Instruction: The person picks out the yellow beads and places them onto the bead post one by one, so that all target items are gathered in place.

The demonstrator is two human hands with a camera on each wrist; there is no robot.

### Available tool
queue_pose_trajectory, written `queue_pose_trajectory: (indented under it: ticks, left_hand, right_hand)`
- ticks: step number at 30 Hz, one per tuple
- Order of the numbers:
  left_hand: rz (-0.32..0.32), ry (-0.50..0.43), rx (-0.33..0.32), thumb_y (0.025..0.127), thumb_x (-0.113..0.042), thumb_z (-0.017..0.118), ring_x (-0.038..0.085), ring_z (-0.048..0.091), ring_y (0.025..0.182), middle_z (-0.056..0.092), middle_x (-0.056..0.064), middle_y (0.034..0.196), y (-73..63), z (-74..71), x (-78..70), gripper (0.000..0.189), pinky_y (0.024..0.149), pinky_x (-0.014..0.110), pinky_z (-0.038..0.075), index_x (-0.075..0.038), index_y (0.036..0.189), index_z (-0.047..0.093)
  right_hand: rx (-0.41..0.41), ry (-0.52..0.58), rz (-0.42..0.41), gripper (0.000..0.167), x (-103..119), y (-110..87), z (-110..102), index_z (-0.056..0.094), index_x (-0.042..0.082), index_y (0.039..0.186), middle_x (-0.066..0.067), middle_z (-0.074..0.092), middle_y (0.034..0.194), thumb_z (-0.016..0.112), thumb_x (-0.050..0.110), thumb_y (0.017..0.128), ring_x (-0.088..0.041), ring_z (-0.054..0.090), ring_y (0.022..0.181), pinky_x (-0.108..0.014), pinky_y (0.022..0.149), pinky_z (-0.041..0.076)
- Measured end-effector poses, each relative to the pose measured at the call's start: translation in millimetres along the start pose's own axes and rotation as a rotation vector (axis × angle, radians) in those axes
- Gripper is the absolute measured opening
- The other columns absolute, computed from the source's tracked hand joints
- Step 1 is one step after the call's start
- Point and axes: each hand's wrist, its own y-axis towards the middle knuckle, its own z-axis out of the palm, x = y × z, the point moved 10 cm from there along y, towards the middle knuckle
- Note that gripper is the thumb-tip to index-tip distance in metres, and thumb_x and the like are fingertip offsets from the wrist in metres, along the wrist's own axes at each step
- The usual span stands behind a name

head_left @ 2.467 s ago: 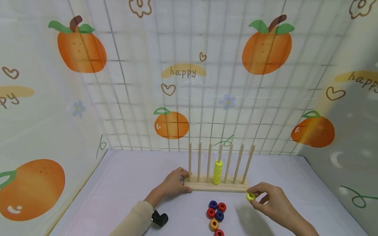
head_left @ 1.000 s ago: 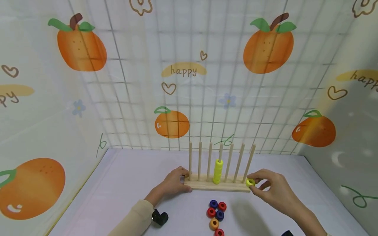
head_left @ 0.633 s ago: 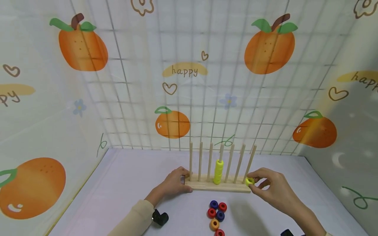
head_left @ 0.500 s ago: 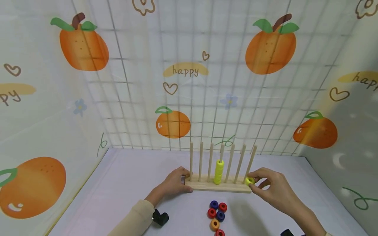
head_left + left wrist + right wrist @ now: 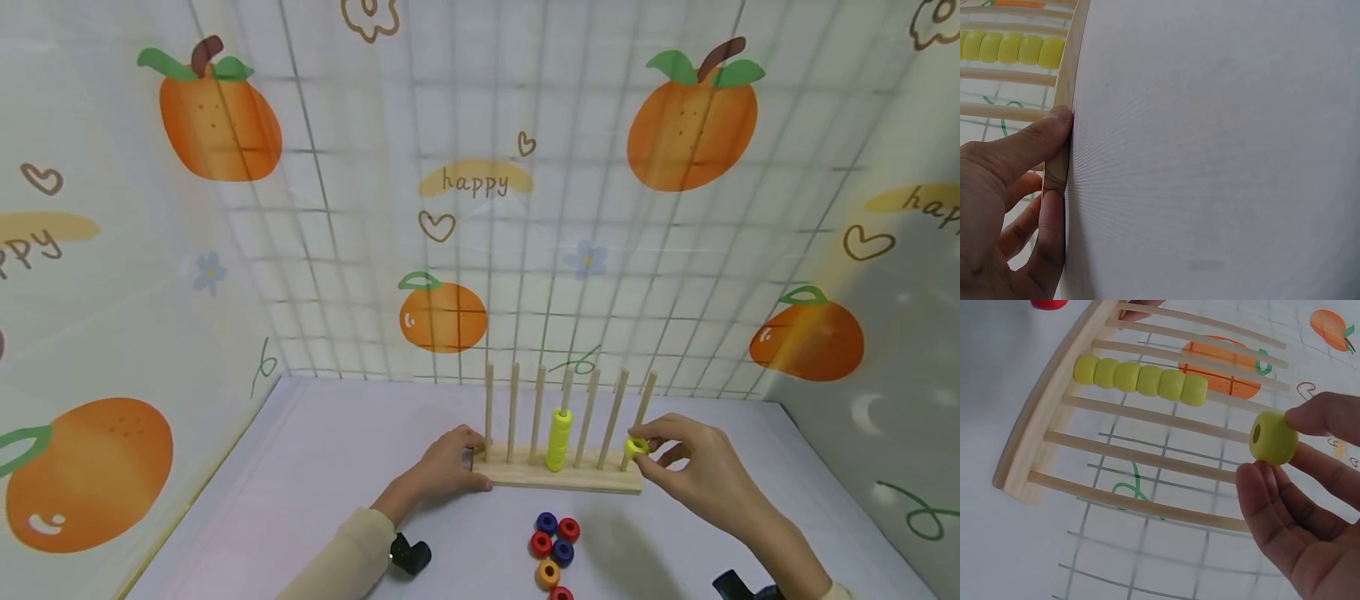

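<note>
A wooden peg rack (image 5: 525, 477) with several upright pegs stands on the table, one middle peg stacked with several yellow beads (image 5: 558, 440). My left hand (image 5: 442, 467) grips the rack's left end; in the left wrist view its thumb (image 5: 1041, 134) lies along the base's edge. Between thumb and fingers my right hand (image 5: 701, 467) pinches a single yellow bead (image 5: 1274, 439), its hole showing. In the head view that bead overlaps the lower part of the rightmost peg; the right wrist view has it apart from the stacked beads, near the pegs' upper ends.
Loose beads lie on the table in front of the rack: blue (image 5: 547, 523), red (image 5: 568, 530) and orange (image 5: 548, 573). A black object (image 5: 410, 554) is by the left sleeve, another (image 5: 738, 585) by the right wrist. A printed curtain (image 5: 330, 250) rises behind.
My right hand has lifted the yellow bead from in front of the rack's right end up to beside the rightmost peg. The left hand keeps its grip; the view has shifted slightly.
</note>
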Motion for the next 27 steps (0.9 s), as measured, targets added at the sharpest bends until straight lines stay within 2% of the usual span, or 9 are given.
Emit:
queue_pose_trajectory:
  ticks: [3,14,27]
  left_hand:
    - [-0.003,-0.001,-0.001,0.073,-0.038,0.09,0.025,0.055,0.116,0.059,0.001,0.118,-0.1,0.2,0.3,0.071,0.099,0.045,0.045,-0.003,0.128,0.065]
    - [0.003,0.003,0.001,0.073,-0.038,0.09,0.025,0.055,0.116,0.059,0.001,0.119,-0.3,0.4,-0.5,0.07,0.099,0.045,0.045,-0.003,0.128,0.065]
    - [-0.011,-0.003,0.005,0.073,-0.038,0.09,0.023,0.054,0.117,0.058,-0.001,0.12,-0.1,0.8,1.6,0.069,0.099,0.044,0.045,-0.005,0.129,0.065]
  right_hand:
    - [0.006,-0.015,-0.018,0.031,4.8,4.5,-1.4,0.075,0.011,0.1,0.005,0.07,0.096,0.083,-0.006,0.075,-0.007,0.064,0.075,-0.025,0.06,0.056]
    - [0.01,-0.082,0.001,0.031,10.6,13.3,-2.3,0.075,0.011,0.102,0.005,0.069,0.095,0.083,-0.003,0.076,-0.005,0.064,0.074,-0.025,0.062,0.056]
    - [0.014,-0.085,-0.057,0.029,19.9,27.1,-1.4,0.075,0.009,0.103,0.005,0.067,0.093,0.081,-0.003,0.078,-0.005,0.064,0.073,-0.026,0.06,0.056]
